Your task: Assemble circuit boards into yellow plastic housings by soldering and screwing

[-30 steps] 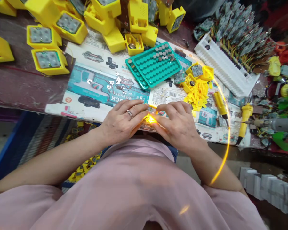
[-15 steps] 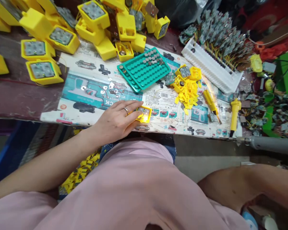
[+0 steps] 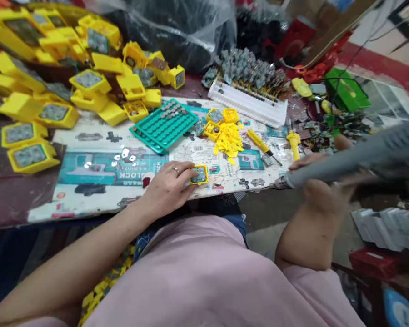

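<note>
My left hand (image 3: 168, 185), a ring on one finger, lies on the printed cardboard mat (image 3: 98, 172) near the table's front edge. Its fingertips pinch a small yellow square part (image 3: 199, 175) with a grey board inside, flat on the mat. My right hand (image 3: 322, 181) is blurred at the right, just off the table's edge. Its fingers wrap round a long grey power tool (image 3: 354, 159), whose tip points left toward the mat's corner, apart from the yellow part.
A green tray (image 3: 163, 125) with several button cells sits mid-table beside a heap of small yellow pieces (image 3: 229, 138) and a yellow screwdriver (image 3: 261, 145). Yellow housings (image 3: 54, 113) crowd the left and back. A white rack (image 3: 248, 105) of wired boards stands behind.
My right hand left the yellow part, swung off to the right and came back holding the grey tool. The part's light has gone out. My left hand stayed on the part.
</note>
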A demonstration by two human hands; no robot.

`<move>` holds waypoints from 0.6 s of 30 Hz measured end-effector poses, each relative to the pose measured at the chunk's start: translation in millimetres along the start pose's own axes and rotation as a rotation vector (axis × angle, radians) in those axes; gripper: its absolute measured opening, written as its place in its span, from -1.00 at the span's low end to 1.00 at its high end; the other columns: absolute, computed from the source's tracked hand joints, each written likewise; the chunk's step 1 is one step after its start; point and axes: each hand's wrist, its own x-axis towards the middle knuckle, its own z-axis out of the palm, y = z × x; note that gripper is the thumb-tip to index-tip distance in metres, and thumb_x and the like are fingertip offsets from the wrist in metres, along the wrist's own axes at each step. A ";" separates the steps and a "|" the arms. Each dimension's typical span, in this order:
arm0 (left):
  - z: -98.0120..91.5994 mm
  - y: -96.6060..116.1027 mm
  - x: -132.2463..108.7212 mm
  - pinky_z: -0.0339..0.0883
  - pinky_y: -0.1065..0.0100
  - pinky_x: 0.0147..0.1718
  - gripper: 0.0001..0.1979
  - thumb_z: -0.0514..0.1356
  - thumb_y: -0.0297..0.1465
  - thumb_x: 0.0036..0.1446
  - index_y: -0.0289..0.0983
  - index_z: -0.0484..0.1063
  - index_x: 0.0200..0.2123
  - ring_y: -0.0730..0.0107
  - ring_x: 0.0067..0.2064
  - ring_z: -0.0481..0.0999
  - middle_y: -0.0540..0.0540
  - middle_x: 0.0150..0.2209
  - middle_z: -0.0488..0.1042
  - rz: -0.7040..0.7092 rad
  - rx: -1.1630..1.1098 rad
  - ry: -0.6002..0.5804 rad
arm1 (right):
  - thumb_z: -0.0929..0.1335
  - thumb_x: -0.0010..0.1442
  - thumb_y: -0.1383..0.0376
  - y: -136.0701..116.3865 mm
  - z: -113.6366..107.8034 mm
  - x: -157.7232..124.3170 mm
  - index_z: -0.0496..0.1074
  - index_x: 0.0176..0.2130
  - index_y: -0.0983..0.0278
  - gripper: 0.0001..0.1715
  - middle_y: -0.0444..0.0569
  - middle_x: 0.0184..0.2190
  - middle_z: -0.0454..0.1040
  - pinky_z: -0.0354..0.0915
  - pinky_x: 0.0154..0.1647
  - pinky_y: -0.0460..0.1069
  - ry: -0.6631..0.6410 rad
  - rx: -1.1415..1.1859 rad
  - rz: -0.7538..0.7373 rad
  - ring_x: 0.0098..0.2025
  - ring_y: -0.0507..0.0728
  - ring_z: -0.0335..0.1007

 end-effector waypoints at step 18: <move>-36.8 -9.6 40.5 0.50 0.13 0.05 -0.68 0.08 -0.34 0.35 -0.33 0.30 0.11 0.10 0.13 0.53 -0.34 0.09 0.47 0.020 0.070 0.096 | 0.54 -0.02 -0.01 -3.1 133.1 71.8 0.39 -0.06 0.16 -0.40 -0.27 -0.52 0.39 0.30 -0.48 -0.08 -0.120 0.577 0.168 -0.52 -0.05 0.30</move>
